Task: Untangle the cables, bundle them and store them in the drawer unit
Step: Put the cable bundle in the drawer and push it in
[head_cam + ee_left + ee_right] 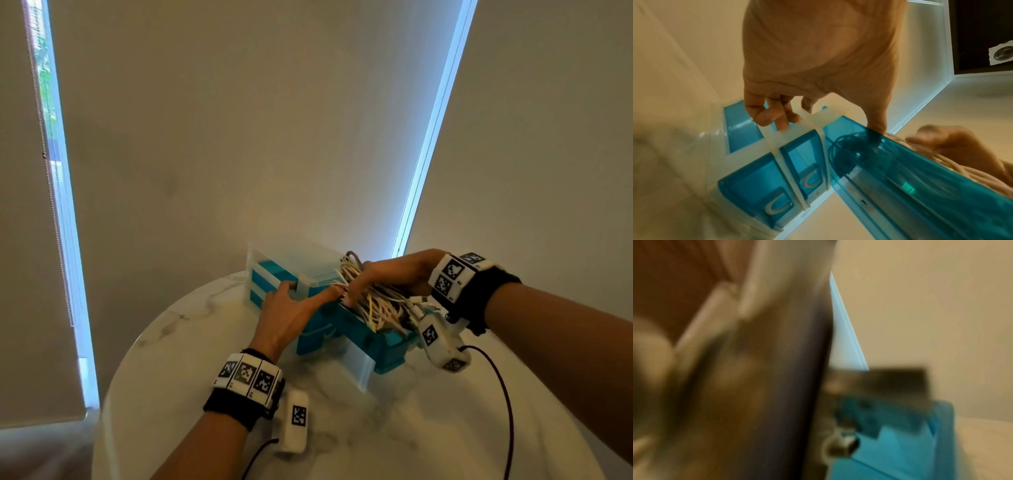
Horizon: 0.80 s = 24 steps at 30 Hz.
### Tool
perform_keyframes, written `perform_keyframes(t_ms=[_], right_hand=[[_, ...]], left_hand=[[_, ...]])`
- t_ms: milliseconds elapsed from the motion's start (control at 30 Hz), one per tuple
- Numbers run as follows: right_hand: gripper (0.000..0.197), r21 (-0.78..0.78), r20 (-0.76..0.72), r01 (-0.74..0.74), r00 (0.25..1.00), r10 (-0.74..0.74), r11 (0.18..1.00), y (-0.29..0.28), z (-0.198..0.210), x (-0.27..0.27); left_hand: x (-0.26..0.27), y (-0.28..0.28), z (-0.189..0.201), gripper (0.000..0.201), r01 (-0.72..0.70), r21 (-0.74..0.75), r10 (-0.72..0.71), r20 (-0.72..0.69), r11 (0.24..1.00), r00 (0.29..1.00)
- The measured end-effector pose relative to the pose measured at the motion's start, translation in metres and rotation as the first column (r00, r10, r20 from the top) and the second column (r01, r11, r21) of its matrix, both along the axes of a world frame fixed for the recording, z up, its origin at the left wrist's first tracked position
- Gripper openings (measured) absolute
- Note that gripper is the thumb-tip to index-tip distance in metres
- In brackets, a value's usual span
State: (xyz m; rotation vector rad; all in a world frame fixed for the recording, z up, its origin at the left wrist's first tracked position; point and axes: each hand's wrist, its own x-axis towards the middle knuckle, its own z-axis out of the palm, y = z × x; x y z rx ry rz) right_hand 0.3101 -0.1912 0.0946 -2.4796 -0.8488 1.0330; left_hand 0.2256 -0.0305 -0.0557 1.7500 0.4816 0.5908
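Teal drawer half hides cables; left fingers grip the drawer unit, right fingers unclear among them.

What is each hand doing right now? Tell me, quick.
Left hand: fingers curled on the drawer unit frame.
Right hand: fingers curled over the cables in the open drawer.

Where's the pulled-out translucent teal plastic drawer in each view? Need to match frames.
Head: lower centre-right, the translucent teal plastic drawer sticks out of the unit, piled with cables.
Left wrist: lower right, running diagonally.
Right wrist: bottom right, blurred.
Shared landmark: the unit's frosted white frame, in head and left wrist; not discernible in right wrist.
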Motion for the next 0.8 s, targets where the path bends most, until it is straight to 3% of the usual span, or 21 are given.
perform_keyframes(t_ms=[100, 167, 267, 333, 467, 533, 600, 667, 733, 800], right_hand=[[0.079, 0.037, -0.002, 0.059, 0.998, -0.059, 0.998, 0.002, -0.006, -0.004], [0.095, -0.073, 0.225, 0.056, 0.974, -0.038, 0.996, 0.006, -0.015, -0.005], [0.090, -0.161, 0.436, 0.104, 0.900, -0.024, 0.982, 0.008, -0.023, -0.006], [0.088, -0.223, 0.534, 0.103, 0.845, 0.033, 0.969, 0.007, -0.020, -0.005], [0.066, -0.169, 0.549, 0.060, 0.835, 0.043, 0.984, 0.008, -0.019, -0.003], [0.064, -0.079, 0.595, 0.076, 0.803, -0.014, 0.994, 0.008, -0.022, 0.001], [0.080, 0.037, 0.616, 0.105, 0.781, -0.105, 0.994, 0.005, -0.024, 0.005], [0.078, 0.082, 0.613, 0.094, 0.780, -0.125, 0.992, 0.002, -0.025, 0.005], [0.072, 0.008, 0.651, 0.033, 0.759, -0.031, 0.999, -0.001, -0.025, 0.000], [0.080, -0.035, 0.693, 0.019, 0.721, 0.011, 0.999, 0.000, -0.024, -0.001]], left_hand=[[0.007, -0.002, -0.004, 0.125, -0.037, -0.002, 0.037, -0.005, 0.999, 0.999], [0.008, -0.007, -0.005, 0.127, -0.058, 0.024, 0.058, -0.002, 0.998, 0.998], [0.008, -0.011, -0.004, 0.124, -0.086, 0.078, 0.088, -0.013, 0.993, 0.996], [0.007, -0.011, -0.003, 0.108, -0.090, 0.099, 0.091, -0.011, 0.991, 0.996], [0.007, -0.004, -0.004, 0.090, -0.098, 0.101, 0.100, -0.020, 0.990, 0.995], [0.007, -0.001, -0.004, 0.095, -0.090, 0.107, 0.095, -0.039, 0.990, 0.995], [0.006, 0.001, -0.003, 0.114, -0.059, 0.117, 0.067, -0.066, 0.991, 0.996], [0.003, 0.000, 0.000, 0.128, -0.043, 0.116, 0.052, -0.079, 0.992, 0.996], [0.001, -0.003, 0.002, 0.128, -0.056, 0.127, 0.065, -0.066, 0.990, 0.996], [0.001, -0.005, 0.003, 0.128, -0.080, 0.164, 0.091, -0.062, 0.983, 0.994]])
